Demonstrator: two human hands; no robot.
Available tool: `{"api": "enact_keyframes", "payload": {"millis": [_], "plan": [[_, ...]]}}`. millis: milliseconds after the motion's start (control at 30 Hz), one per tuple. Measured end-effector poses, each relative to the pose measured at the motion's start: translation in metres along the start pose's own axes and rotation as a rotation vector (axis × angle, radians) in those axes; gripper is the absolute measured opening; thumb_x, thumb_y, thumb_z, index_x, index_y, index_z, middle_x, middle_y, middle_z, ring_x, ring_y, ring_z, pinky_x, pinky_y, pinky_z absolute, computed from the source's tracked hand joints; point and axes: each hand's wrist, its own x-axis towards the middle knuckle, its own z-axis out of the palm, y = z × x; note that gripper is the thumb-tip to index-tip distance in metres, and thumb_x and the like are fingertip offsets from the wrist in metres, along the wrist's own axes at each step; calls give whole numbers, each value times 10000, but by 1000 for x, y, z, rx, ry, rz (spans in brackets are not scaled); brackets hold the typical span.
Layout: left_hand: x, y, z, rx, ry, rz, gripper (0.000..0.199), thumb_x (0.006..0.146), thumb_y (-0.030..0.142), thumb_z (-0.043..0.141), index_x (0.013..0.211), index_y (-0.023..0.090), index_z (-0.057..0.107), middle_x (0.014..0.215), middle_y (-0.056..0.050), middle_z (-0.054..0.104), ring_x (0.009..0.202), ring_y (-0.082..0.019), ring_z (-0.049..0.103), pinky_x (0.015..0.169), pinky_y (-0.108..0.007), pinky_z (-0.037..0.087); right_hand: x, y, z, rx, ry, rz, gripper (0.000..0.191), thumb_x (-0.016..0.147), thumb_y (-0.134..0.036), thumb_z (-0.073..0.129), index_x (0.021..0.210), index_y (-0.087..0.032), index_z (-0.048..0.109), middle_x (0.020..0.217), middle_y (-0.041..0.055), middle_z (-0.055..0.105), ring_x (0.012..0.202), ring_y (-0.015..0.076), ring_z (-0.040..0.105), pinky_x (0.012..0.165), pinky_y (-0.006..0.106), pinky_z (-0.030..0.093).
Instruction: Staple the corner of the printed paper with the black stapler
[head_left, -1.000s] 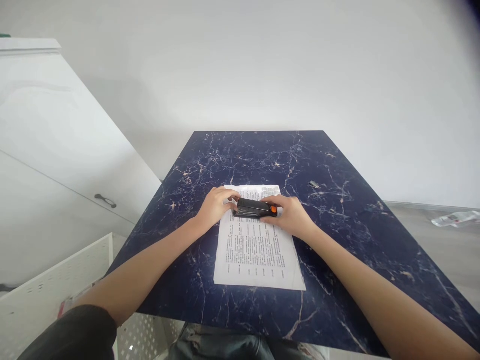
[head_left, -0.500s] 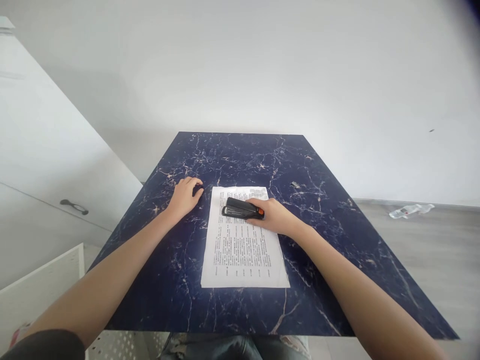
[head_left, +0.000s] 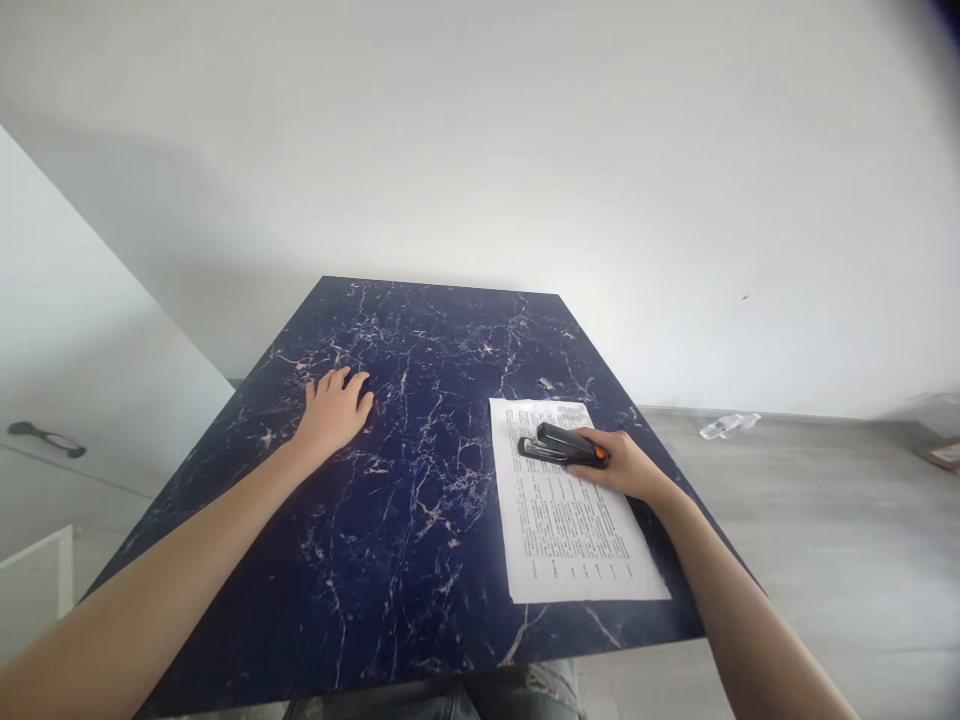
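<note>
A black stapler (head_left: 564, 445) with an orange patch at its rear lies over a printed sheet of paper (head_left: 574, 530). My right hand (head_left: 619, 462) is closed around the stapler's back end, and its front points left. The sheet lies near the table's right side, with text running across most of it. Further left, my left hand (head_left: 332, 412) rests palm down on the dark blue marbled table (head_left: 405, 500), fingers spread and nothing under them that I can see. The two hands are well apart.
Just beyond the sheet lies a small shiny piece (head_left: 545, 383), too small to name. A clear plastic item (head_left: 729, 426) is on the floor to the right. On the left stands a white cabinet with a dark handle (head_left: 46, 439). A wall rises behind the table.
The sheet and the stapler have shifted right across the table along with my right hand. My left hand has spread its fingers and is further from the sheet. The view has turned right.
</note>
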Motion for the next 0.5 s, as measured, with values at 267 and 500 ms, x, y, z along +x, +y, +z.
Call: {"api": "enact_keyframes", "payload": {"millis": [267, 500], "plan": [[1, -2, 1, 14, -8, 5, 571, 1063, 462, 279, 1508, 192, 515, 1592, -211, 453, 1516, -400, 361, 1197, -653, 313, 6, 11, 2, 495, 219, -18, 733, 779, -788, 729, 1228, -209, 755, 1215, 147, 761, 1130, 334, 717, 951, 452, 581], [1, -1, 1, 15, 1, 3, 575, 1059, 462, 281, 1499, 185, 525, 1577, -216, 465, 1501, -405, 377, 1191, -647, 323, 10, 54, -8, 729, 1075, 374, 411, 732, -548, 822, 631, -195, 637, 515, -25, 516, 441, 99, 453, 403, 240, 384]]}}
